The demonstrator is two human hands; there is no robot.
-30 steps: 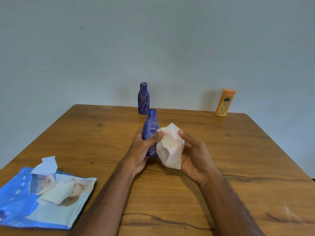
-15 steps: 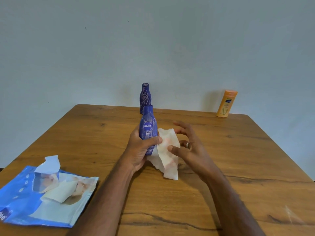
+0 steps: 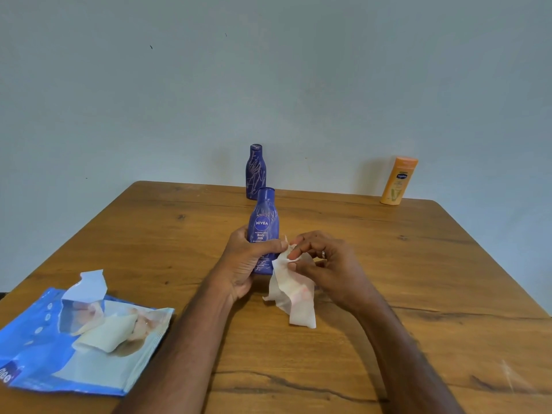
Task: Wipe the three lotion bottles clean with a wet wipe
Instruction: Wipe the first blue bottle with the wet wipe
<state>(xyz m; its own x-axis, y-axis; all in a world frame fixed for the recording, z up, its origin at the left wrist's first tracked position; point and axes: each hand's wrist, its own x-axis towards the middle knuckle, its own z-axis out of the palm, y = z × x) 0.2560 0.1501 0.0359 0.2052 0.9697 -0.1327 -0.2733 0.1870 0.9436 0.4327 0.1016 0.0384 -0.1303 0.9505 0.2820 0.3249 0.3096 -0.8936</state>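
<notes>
Pale blue-grey wall rises behind a wooden desk (image 3: 388, 279), and the Nivea bottle (image 3: 264, 222) near the middle of it serves as landmark for all else. It stands upright, the left hand (image 3: 243, 264) wrapped round its lower half, fingers curled at its left side and thumb across its front. Just right of the bottle, the right hand (image 3: 325, 261) pinches the top of a wet wipe (image 3: 294, 294) between thumb and fingertips; the wipe hangs crumpled, its lower end trailing toward the desk, and faint pink stains show on it. Whether the wipe touches the bottle's side I cannot tell.

Behind the Nivea bottle, at the far edge by the wall, stands a scribbled blue bottle (image 3: 255, 171) covered in pale scrawl. Far to the right of it, also at the back edge, stands an orange bottle (image 3: 398, 180). Well to the left and nearer the person lies the wipes pack (image 3: 74, 339), flap lifted, a fresh wipe poking out.

I judge the first bottle is in hand, with two more to come. The risks: a bunched wipe held by one corner would smear rather than clean, so it wants spreading over the fingers; its soiled face could put marks back on the bottle; and a wet plastic bottle may slip or tip if the left hand loosens while the right rubs.
</notes>
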